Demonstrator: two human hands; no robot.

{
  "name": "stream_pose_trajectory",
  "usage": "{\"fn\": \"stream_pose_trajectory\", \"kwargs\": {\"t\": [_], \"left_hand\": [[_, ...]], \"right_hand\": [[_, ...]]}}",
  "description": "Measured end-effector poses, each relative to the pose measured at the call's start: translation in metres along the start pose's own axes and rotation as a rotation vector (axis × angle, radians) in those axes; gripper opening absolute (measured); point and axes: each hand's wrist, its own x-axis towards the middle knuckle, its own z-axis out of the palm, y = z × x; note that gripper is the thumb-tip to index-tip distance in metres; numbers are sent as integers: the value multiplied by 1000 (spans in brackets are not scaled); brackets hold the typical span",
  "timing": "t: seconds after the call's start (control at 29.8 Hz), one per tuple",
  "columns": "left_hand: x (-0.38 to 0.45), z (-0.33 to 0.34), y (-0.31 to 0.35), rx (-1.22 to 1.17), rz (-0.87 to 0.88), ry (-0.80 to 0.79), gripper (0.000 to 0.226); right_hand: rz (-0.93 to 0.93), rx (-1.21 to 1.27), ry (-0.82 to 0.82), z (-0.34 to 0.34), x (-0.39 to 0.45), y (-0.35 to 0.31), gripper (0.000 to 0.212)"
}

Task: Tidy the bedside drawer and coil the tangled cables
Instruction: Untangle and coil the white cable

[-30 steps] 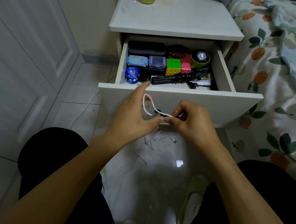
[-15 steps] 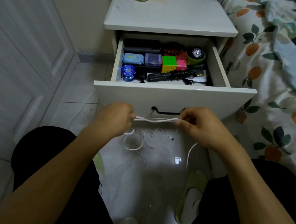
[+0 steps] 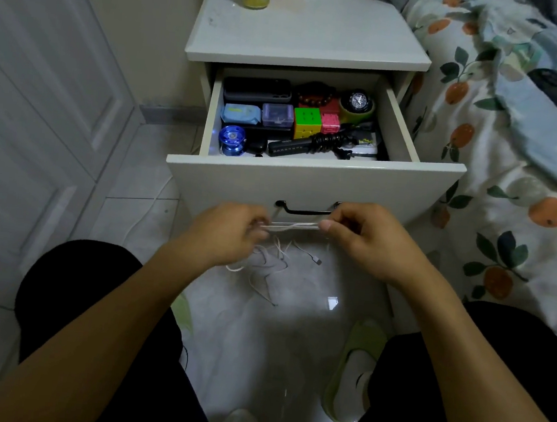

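A thin white cable is stretched in several strands between my left hand and my right hand, just in front of the open bedside drawer. Both hands pinch its ends. Its loose tail with a plug hangs down over the floor tiles. Inside the drawer lie a black coiled cable on a black strip, a blue yo-yo, a colour cube, small boxes, a bead bracelet and a watch.
The white nightstand top carries a yellow can and a carton at the back. A bed with a fruit-print cover is close on the right. A white door panel is on the left. Green slippers lie on the floor between my knees.
A second ago my hands held a raised loop of the cable close together. They have since moved apart and lower, pulling the folded strands straight between them.
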Motion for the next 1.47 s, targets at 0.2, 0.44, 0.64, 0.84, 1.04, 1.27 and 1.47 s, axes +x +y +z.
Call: {"fn": "stream_pose_trajectory", "kwargs": {"t": [0.2,0.44,0.64,0.84,1.04,1.27,1.47], "left_hand": [[1,14,35,-182,236,116,17],[4,-1,6,29,23,-50,16],[4,10,28,-393,173,81,19],[4,-18,11,-666,-9,-61,13],[13,-13,36,-693,39,-195,29],[26,-31,28,-1703,-137,-83,30],[26,-34,31,-1784,-135,-37,28]], "right_hand": [[-44,-38,-20,7,-1,-6,20],[19,-66,-38,-6,-2,6,20],[-5,-33,-69,6,1,0,21],[46,-46,-7,1,3,8,24],[-60,48,30,16,7,1,28],[178,175,8,35,8,10,20],[450,638,-467,59,13,-6,28]]}}
